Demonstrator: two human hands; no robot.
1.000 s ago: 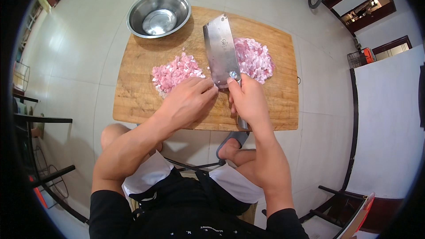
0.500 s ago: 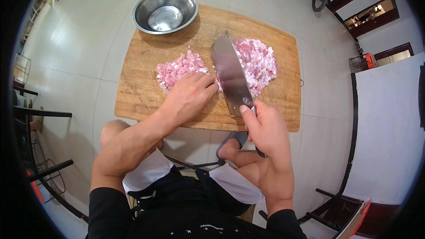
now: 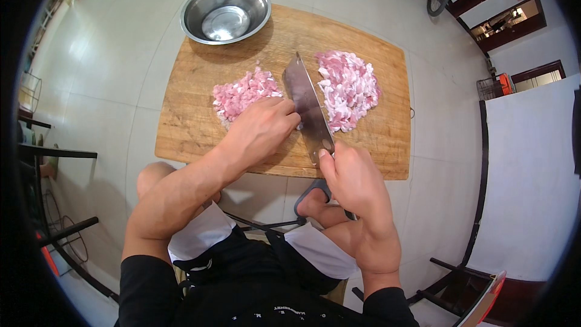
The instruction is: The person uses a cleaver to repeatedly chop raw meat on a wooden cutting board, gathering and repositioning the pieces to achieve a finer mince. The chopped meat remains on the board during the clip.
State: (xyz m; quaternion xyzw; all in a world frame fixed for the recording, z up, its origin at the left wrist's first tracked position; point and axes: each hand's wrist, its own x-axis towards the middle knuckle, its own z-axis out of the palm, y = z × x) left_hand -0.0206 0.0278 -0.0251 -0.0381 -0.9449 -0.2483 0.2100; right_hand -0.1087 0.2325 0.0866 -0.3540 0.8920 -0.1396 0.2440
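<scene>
My right hand [image 3: 353, 175] is wrapped round the handle of a broad cleaver [image 3: 307, 104]. Its blade stands steeply on the wooden cutting board [image 3: 200, 127], right beside the fingertips of my left hand [image 3: 266, 122]. The left fingers are curled down and pinch a small bit of pale pink meat, mostly hidden beneath them. Just beyond that hand lies a heap of finely diced meat [image 3: 242, 94]. On the other side of the blade spreads a larger pile of sliced pink and white meat [image 3: 350, 88].
A steel bowl [image 3: 257, 19] with bare insides stands at the board's far left corner. Below the board are my knees and a foot in a grey slipper [image 3: 315, 195]. Black metal frames [image 3: 66, 230] stand at the left, a white-topped surface [image 3: 526, 188] at the right.
The cleaver has shifted left, closer to my left fingers, and its blade has turned more edge-on. My right hand has moved left with it. The left hand has hardly moved.
</scene>
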